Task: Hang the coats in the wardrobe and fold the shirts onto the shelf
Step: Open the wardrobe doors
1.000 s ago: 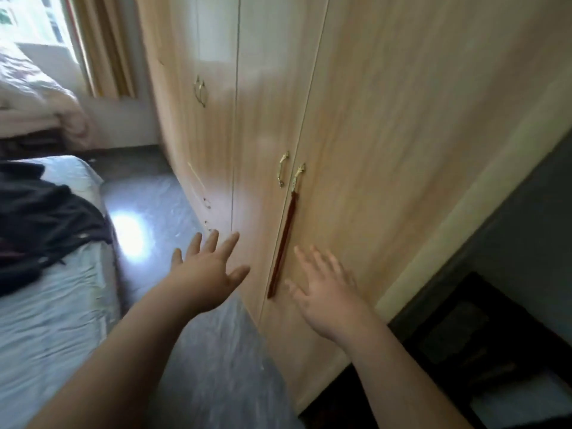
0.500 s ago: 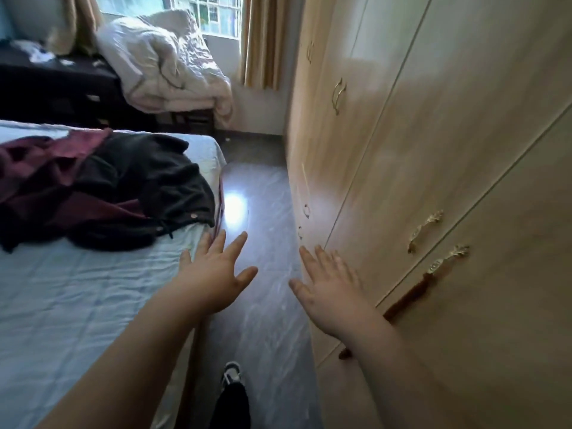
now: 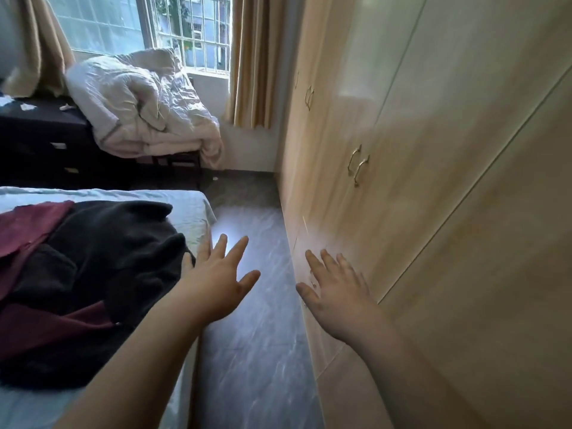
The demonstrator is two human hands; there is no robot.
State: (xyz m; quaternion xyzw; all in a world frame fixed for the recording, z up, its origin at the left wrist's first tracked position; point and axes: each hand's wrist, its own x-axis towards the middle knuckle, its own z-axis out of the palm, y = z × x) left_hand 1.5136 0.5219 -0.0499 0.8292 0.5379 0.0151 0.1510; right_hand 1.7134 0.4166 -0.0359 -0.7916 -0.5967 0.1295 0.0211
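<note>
Wardrobe (image 3: 448, 181) runs down your right side, all doors shut; paired brass handles (image 3: 357, 165) on the nearer doors, a second pair further along toward the curtain (image 3: 250, 60). Nothing of its inside shows, so you cannot tell what hangs or sits on the shelves.

Bed (image 3: 192, 209) on your left, pale blue sheet. On it a heap of clothes: a black garment (image 3: 123, 258) on top, a dark red garment (image 3: 28, 227) spread under and beside it, more red showing at the near edge. Whether these are coats or shirts cannot be told from here.

Beyond the bed, a rumpled white quilt (image 3: 139, 100) piled on a dark unit below the window.

Your left hand (image 3: 216, 289) is out ahead, fingers spread and straight, gripping nothing; it sits over the bed's edge, just beside the black garment. Your right hand (image 3: 337, 292) likewise splayed and empty, close to the wardrobe's lower door; contact unclear. Grey floor (image 3: 257, 351) between them.
</note>
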